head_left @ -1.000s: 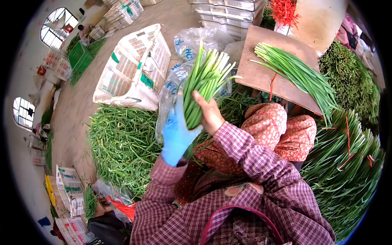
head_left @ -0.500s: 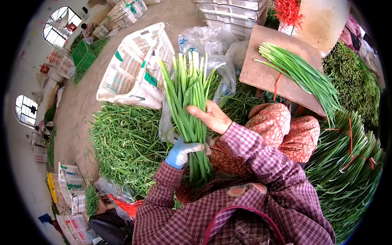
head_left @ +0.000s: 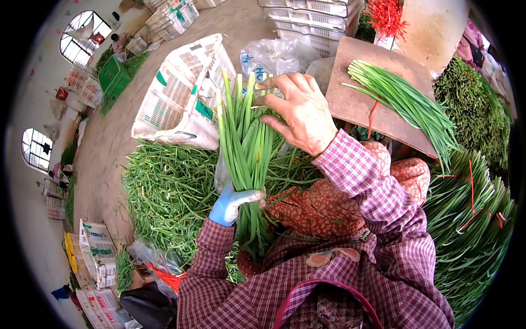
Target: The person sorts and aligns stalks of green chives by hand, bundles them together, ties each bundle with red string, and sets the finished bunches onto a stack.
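A bunch of long green stalks (head_left: 246, 151) stands nearly upright in front of me, pale ends up. My left hand (head_left: 236, 203), in a blue and white glove, is wrapped round its lower part. At the pale tops, my bare right hand (head_left: 298, 112) has thumb and fingers bent round the ends of some stalks on the right side. Another bunch of stalks (head_left: 402, 101) lies on a brown board (head_left: 350, 101) to the right, with a red tie (head_left: 372, 118) beside it.
Loose green leaves (head_left: 170, 192) are heaped at the left below a white crate (head_left: 181, 93). Tied green bunches (head_left: 466, 230) are piled at the right. Stacked crates (head_left: 312, 27), clear plastic (head_left: 279, 55) and red ties (head_left: 386, 19) lie beyond. A person (head_left: 118, 43) is far back left.
My right hand has moved up from the middle of the bunch to its pale ends. My left hand has stayed round the lower stalks since half a second ago.
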Motion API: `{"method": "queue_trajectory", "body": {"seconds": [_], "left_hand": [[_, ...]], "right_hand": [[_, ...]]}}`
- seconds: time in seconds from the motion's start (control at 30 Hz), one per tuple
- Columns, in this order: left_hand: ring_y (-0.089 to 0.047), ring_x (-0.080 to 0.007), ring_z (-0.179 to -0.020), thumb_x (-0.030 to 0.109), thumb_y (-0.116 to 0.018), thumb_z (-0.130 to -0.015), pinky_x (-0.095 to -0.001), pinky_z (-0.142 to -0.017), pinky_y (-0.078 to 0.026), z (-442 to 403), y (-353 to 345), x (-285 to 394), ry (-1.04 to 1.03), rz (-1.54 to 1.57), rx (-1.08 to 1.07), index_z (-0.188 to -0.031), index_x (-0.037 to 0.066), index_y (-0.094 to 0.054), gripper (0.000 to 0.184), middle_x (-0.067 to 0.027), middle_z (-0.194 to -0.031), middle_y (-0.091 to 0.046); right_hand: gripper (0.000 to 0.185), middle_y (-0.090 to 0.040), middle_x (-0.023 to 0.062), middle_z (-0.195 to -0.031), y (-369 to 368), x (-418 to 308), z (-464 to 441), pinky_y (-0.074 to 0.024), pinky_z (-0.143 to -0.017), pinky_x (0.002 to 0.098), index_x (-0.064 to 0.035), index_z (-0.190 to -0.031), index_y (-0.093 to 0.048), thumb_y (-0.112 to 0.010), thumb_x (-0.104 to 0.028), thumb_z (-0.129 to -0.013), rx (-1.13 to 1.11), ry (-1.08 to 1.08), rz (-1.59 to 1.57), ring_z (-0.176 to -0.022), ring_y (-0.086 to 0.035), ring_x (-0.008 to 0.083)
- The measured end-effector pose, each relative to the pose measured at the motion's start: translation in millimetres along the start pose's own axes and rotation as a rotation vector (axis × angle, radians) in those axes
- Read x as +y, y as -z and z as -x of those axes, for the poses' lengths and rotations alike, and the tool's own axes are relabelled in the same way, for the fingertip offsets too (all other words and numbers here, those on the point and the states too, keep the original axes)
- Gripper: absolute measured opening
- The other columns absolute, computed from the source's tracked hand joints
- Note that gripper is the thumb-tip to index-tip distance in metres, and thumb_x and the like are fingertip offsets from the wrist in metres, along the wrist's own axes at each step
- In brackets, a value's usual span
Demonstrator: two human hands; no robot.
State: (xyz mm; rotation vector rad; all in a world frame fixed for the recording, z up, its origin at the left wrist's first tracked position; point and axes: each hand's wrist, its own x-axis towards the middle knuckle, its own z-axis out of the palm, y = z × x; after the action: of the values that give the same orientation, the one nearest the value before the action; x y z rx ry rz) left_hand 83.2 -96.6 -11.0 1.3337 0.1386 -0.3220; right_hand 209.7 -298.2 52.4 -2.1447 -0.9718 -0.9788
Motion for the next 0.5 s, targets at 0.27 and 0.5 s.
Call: {"method": "queue_trajectory", "body": {"seconds": [0.27, 0.5], "left_hand": [[-0.059, -0.0229, -0.059, 0.010, -0.070, -0.066, -0.0351, -0.055, -0.049, -3.3, 6.6, 2.6, 0.050, -0.020, 0.014, -0.104, -0.003, -0.055, 0.042, -0.0117, -0.074, -0.060], [-0.058, -0.0220, -0.057, 0.013, -0.072, -0.068, -0.0350, -0.054, -0.050, -9.9, 20.9, -4.6, -0.013, 0.011, -0.059, -0.106, -0.004, -0.055, 0.045, -0.0125, -0.071, -0.059]], "right_hand": [[0.015, -0.057, 0.0050, -0.090, -2.7, 14.9, -6.5, -0.0390, -0.091, 0.0412, -0.0127, -0.088, -0.060, -0.066, -0.018, -0.075, -0.117, 0.186, 0.096, -0.095, -0.053, 0.0237], [0.011, -0.053, 0.0043, -0.066, -10.2, 23.1, -3.2, -0.0465, -0.077, 0.0420, -0.0085, -0.087, -0.051, -0.059, -0.014, -0.083, 0.031, 0.004, 0.083, -0.066, -0.055, 0.0232]]}}
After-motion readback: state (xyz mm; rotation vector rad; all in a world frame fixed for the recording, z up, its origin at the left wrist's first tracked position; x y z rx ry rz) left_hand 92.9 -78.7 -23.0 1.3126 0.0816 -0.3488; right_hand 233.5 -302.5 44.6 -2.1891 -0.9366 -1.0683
